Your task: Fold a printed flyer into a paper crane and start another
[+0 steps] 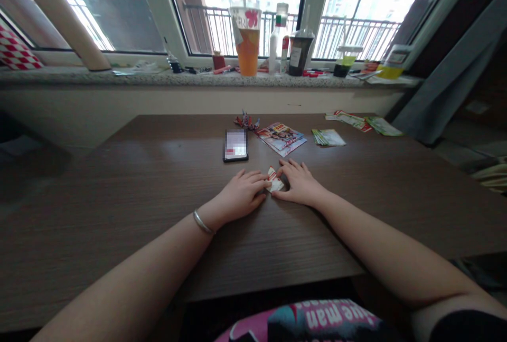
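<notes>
Fingers of both hands press on a small folded paper (274, 180) lying on the table (119, 215) just ahead of me. I see my left hand (240, 196) lying palm down, its fingertips on the paper's left edge; it pins the paper flat rather than closing around it. My right hand (298, 182) is also palm down, fingers spread and loosely straight, touching the paper's right side and partly covering it. The paper is white with red print, and one corner sticks up between the two hands. A silver bangle (203, 222) sits on my left wrist.

Just beyond the hands lies a phone (235, 145), face up. To its right is a fanned stack of colourful leaflets (281, 138), with a small folded paper figure (246, 121) just behind it. Further right lie green cards (328, 137) and more leaflets (348, 120) near the table's far edge. On the windowsill (119, 78) stand an orange drink cup (247, 41), a bottle (278, 40) and a dark cup (299, 53).
</notes>
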`<action>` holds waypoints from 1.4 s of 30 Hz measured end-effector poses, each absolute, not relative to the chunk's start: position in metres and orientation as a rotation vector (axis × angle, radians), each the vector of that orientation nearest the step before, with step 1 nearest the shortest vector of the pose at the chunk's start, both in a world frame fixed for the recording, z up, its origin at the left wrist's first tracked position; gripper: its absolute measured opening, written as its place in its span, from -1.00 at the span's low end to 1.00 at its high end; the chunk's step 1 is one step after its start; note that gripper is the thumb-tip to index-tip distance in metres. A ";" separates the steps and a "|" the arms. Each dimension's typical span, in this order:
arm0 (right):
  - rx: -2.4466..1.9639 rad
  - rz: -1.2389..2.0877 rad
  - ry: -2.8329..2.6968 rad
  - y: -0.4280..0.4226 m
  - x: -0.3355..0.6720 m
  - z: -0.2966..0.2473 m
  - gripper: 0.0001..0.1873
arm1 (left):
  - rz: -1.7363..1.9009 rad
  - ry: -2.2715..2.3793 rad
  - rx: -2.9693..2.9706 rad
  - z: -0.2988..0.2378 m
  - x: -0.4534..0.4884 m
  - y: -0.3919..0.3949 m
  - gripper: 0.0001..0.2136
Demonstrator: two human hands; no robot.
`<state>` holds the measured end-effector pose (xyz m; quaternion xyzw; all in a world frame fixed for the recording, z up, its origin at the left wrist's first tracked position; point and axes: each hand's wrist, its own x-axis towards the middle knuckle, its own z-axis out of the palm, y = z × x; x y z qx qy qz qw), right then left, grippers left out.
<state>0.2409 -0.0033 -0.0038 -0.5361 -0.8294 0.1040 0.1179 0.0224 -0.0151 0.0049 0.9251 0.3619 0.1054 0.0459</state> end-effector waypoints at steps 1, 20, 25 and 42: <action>-1.571 0.307 -2.422 -0.004 0.241 -0.004 -0.42 | 0.342 1.103 2.820 0.005 0.023 -0.015 -0.69; -1.364 0.334 -2.361 0.001 0.245 -0.012 -0.62 | 0.642 1.316 2.535 -0.010 0.016 0.001 -0.65; -1.350 0.319 -2.367 0.000 0.245 -0.011 -0.59 | 0.657 1.295 2.530 -0.009 0.016 0.001 -0.67; -1.079 0.427 -2.254 0.007 0.247 -0.020 -0.70 | 0.756 1.109 2.322 -0.004 0.018 0.003 -0.71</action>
